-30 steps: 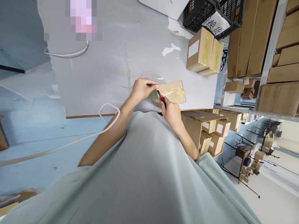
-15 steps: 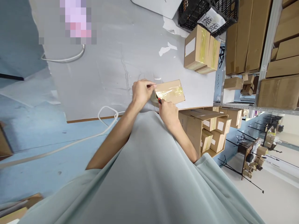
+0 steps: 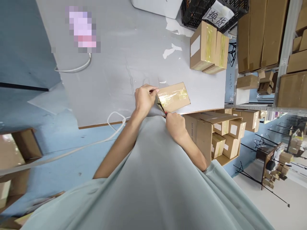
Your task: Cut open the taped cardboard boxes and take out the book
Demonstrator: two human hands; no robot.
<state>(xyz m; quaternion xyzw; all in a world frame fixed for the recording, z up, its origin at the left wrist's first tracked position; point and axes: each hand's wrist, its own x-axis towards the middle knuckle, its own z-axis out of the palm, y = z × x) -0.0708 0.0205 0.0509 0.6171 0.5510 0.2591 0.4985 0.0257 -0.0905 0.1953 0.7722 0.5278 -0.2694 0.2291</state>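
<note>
A small cardboard box [image 3: 174, 96] with shiny clear tape across its top lies near the front edge of the grey table. My left hand [image 3: 145, 98] pinches the box's left corner between thumb and fingers. Closed around the handle of a red-and-black utility knife [image 3: 165, 113], my right hand [image 3: 176, 125] is just in front of the box's left end. The knife's dark front part points at that end, by the taped edge. Most of the handle is hidden inside my fist.
Two taped boxes [image 3: 208, 48] stand at the back right beside a black crate [image 3: 216, 16]. Torn white paper [image 3: 172, 50] lies on the table [image 3: 107, 83]. Below its front edge, at right, is a large open carton [image 3: 200, 137] holding several boxes. A white cable [image 3: 100, 141] hangs at left.
My right hand has drawn the utility knife toward me, along the box's left end, to the table's front edge. My left hand stays at the corner. The view has shifted slightly.
</note>
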